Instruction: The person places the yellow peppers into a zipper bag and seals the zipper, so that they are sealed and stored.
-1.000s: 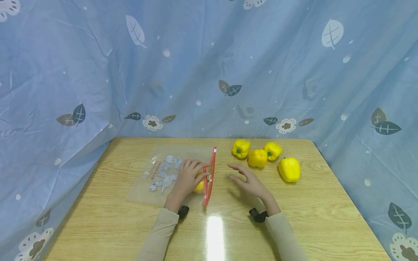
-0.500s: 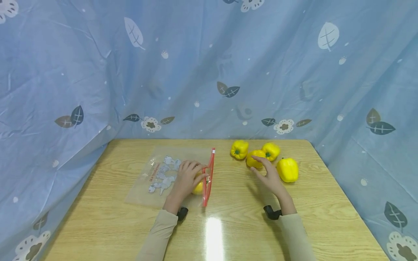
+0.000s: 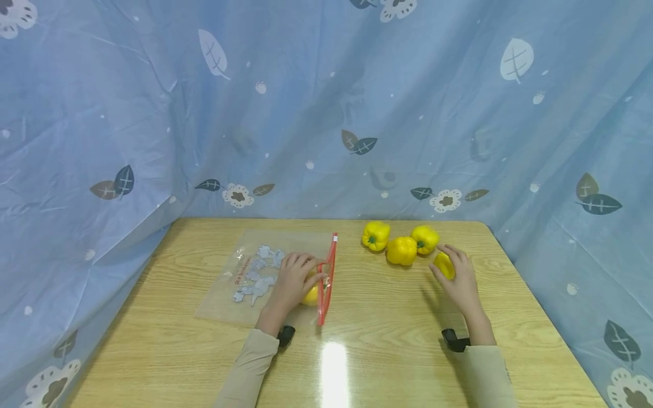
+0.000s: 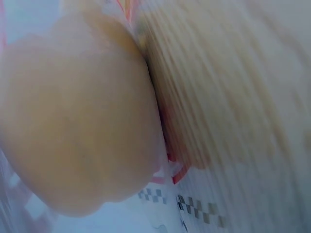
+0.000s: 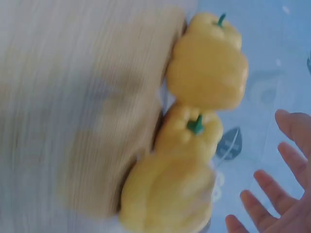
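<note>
A clear zip bag (image 3: 219, 300) with a red-edged mouth lies flat at the table's left middle. Inside it, near the mouth, is a yellow bell pepper (image 3: 309, 296), which fills the left side of the left wrist view. My left hand (image 3: 292, 282) lies over the bag and pepper, thumb and forefinger pinching the bag's upper lip, so the mouth gapes. At the right, my right hand (image 3: 463, 283) stands around another yellow bell pepper (image 3: 445, 265), thumb and fingers on either side. In the right wrist view its fingers (image 5: 272, 187) are spread, apart from the peppers.
Three more yellow bell peppers stand close together at the back right: a left one (image 3: 376, 236), a front one (image 3: 402, 251) and a right one (image 3: 425, 239). Behind the wooden table (image 3: 388, 328) hangs a blue patterned curtain (image 3: 306, 113).
My right hand has moved right, from beside the bag's mouth past the grouped peppers to the rightmost one. My left hand and the bag have stayed in place.
</note>
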A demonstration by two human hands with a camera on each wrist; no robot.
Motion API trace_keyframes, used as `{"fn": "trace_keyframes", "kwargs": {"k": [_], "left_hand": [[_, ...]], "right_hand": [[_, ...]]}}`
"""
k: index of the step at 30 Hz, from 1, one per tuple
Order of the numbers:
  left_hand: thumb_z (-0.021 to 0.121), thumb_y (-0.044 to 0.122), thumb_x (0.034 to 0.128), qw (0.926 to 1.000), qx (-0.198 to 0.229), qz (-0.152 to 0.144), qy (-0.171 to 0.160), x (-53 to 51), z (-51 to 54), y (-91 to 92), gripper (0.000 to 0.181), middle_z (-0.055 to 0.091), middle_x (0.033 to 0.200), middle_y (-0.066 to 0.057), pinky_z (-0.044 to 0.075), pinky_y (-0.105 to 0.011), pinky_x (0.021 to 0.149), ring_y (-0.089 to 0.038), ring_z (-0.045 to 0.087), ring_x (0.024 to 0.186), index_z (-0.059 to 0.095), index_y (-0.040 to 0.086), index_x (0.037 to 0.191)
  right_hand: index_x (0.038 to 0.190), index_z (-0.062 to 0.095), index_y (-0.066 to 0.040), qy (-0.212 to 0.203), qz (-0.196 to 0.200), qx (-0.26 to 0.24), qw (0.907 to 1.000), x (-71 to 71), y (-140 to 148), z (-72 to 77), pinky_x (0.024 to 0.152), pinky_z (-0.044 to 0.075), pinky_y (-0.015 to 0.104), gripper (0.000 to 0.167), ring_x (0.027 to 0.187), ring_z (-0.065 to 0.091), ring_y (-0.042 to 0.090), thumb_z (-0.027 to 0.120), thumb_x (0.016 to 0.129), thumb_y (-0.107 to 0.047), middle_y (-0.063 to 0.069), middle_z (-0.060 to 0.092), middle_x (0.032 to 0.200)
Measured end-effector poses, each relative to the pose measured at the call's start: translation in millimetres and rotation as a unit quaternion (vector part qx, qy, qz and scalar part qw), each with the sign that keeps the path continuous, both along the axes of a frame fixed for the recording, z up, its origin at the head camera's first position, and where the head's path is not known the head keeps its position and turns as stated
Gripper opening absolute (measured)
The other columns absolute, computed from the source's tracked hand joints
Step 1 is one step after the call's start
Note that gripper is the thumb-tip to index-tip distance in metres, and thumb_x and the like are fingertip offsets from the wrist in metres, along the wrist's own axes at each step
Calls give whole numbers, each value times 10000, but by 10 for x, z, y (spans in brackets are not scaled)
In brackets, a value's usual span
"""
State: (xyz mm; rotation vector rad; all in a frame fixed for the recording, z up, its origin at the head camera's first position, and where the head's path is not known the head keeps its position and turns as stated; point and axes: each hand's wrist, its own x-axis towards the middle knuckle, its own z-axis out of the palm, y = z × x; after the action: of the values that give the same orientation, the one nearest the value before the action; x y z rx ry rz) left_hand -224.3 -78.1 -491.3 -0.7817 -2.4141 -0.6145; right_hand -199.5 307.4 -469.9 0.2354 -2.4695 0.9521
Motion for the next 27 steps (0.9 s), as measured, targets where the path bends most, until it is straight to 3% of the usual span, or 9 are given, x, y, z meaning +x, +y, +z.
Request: {"fn": "trace_keyframes", "kwargs": {"k": [6,15,21,27], "left_hand": [[621,402,859,10000,-37,32,-71,12,-6,10,325,586,1058,31,347,-431,977,-181,491,1011,629,251,1146],[607,406,867,9999,-115,68,-64,17,23,12,325,585,1073,16,345,-432,984,-197,493,1023,630,245,1148],[619,395,863,9999,-98,56,-120,19,25,16,323,585,1076,15,340,-436,987,-200,493,1030,632,245,1148],[666,344,840,10000,64,11,-58,18,30,17,313,598,1054,6,353,-455,963,-209,502,1007,647,223,1127]], "right_hand": [[1407,357,-58,-739,-344,178,9965,87,236,-1,896,259,718,626,1247,247,538,651,874,-207,320,250,1402],[1427,271,10,-1213,-558,87,9910,126,410,-96,931,245,709,734,1238,241,560,670,857,-225,377,216,1387],[1428,224,45,-1485,-496,-33,9877,160,434,-116,868,384,636,749,1124,384,542,652,873,-218,389,284,1336],[1428,220,51,-1480,-529,-208,9874,151,405,-119,796,473,577,734,1036,469,547,643,877,-187,406,347,1289]]}}
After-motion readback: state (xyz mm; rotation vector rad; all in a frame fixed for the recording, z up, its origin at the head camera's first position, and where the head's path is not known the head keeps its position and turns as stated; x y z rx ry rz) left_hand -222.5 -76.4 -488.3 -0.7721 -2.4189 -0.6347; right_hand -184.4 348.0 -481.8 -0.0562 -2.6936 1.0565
